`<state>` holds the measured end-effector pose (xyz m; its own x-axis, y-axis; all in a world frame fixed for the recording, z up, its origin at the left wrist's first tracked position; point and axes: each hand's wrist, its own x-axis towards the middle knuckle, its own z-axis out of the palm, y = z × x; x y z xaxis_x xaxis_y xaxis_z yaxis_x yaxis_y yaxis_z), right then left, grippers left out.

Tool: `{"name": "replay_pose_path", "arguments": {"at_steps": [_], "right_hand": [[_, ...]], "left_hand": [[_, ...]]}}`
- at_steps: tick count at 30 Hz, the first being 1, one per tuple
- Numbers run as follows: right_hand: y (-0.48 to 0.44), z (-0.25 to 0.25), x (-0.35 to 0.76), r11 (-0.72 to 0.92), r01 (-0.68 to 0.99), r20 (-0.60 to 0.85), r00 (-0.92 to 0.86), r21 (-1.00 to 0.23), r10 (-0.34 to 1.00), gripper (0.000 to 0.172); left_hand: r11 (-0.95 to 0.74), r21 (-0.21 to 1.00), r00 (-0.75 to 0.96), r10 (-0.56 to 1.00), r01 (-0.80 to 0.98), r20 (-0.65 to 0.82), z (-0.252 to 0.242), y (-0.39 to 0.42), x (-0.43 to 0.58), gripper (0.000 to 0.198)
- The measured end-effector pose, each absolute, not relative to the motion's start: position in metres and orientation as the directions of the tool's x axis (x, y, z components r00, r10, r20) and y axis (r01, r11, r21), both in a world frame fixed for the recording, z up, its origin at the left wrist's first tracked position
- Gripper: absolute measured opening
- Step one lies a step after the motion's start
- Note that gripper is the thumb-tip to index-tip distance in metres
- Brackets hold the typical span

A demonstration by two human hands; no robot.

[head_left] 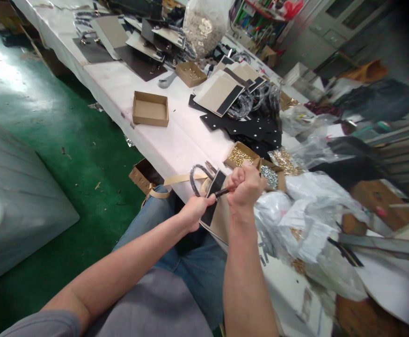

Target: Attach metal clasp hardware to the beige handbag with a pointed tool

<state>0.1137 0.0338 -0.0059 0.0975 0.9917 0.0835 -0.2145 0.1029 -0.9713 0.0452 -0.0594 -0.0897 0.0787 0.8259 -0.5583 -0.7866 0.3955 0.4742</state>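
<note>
My left hand [194, 211] is closed on the edge of a beige panel with a black strip [210, 213], thumb on top, at the table's near edge. My right hand [245, 187] makes a fist round a hand tool with a thin dark shaft [221, 192]; its handle is hidden in the fist, so I cannot tell its exact kind. The shaft's end meets the black strip beside my left thumb. Just beyond the panel lies a plastic-wrapped dark loop handle [193, 180]. A tan strap [179, 179] runs off the table edge there.
Small boxes of gold metal pieces [240, 156] and silver metal pieces [269, 177] stand beyond my right hand. A shallow cardboard box [150, 110] sits farther along the white table [109, 86]. Stacked panels [218, 91] and black sheets [257, 131] lie nearby. Plastic bags [306, 210] crowd the right.
</note>
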Motion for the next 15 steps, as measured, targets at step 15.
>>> {"name": "replay_pose_path", "arguments": {"at_steps": [15], "right_hand": [[0.007,0.041,0.171,0.258,-0.275,0.197,0.229,-0.926,0.953,0.062]], "left_hand": [[0.588,0.465,0.238,0.753,-0.661,-0.614,-0.057,-0.053,0.043,0.035]]}}
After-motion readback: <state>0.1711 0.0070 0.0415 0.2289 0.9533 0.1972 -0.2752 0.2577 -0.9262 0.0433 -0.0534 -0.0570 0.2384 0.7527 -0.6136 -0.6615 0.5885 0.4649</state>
